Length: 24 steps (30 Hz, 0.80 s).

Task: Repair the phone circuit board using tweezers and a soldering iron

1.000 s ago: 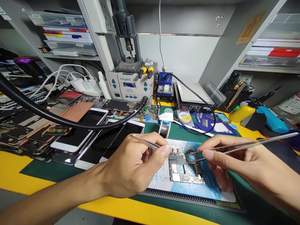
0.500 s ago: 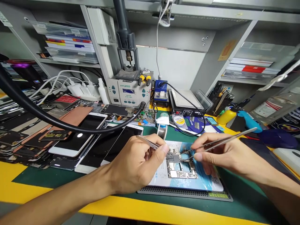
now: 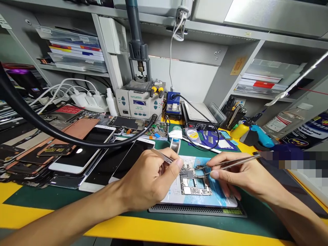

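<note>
The left hand [image 3: 147, 181] and the right hand [image 3: 230, 174] hung over a bare phone logic board [image 3: 194, 182], one on each side of it. The left fingers [image 3: 176, 164] were clenched around a pair of steel tweezers [image 3: 164, 156], whose tips were hidden behind the thumb, right beside the board. The right fingers [image 3: 214, 175] pinched a second pair of steel tweezers [image 3: 233, 165], whose tips reached the board's upper edge, though any contact was too small to tell.

The board lay between the two hands on a printed blue-and-white repair sheet [image 3: 174, 194]. Just below the board, a grey-ridged mat edge [image 3: 197, 210] ran along the sheet, and the yellow tabletop [image 3: 153, 229] showed beyond it.

Left of the board stood a row of smartphones, the nearest a white-framed phone [image 3: 82, 160]. Farther back from the board sat a spool of solder wire [image 3: 174, 145] and a tray of salvaged circuit parts [image 3: 156, 131]. Behind those were a hot-air rework station [image 3: 139, 102], a blue soldering station [image 3: 173, 102] and a preheating plate [image 3: 197, 114]. To the far right of the board stood a yellow bottle [image 3: 239, 131] and a blue glue gun [image 3: 261, 135].
</note>
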Each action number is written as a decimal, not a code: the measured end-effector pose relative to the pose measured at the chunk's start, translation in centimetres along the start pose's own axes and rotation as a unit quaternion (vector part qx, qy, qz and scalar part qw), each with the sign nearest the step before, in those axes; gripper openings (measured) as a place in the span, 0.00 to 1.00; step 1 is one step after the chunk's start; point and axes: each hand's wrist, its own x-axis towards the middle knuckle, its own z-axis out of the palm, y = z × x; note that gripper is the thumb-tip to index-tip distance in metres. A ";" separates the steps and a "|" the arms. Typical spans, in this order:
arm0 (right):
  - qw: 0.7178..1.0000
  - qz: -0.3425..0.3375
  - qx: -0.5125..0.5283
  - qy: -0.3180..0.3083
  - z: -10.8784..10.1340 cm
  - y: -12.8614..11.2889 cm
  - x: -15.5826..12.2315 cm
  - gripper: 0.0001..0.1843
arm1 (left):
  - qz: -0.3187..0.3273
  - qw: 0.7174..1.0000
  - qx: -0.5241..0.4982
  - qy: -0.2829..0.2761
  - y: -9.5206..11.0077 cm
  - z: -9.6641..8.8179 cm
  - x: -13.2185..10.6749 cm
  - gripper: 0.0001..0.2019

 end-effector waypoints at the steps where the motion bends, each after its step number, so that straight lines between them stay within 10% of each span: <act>1: 1.000 0.000 0.001 0.006 0.1 0.1 0.0 0.25 | -0.001 1.000 -0.001 -0.002 0.0 0.0 0.0 0.17; 24: 0.996 -0.063 -0.033 0.049 0.4 0.8 -1.2 0.15 | 0.043 0.998 -0.001 0.039 0.0 0.1 -0.5 0.15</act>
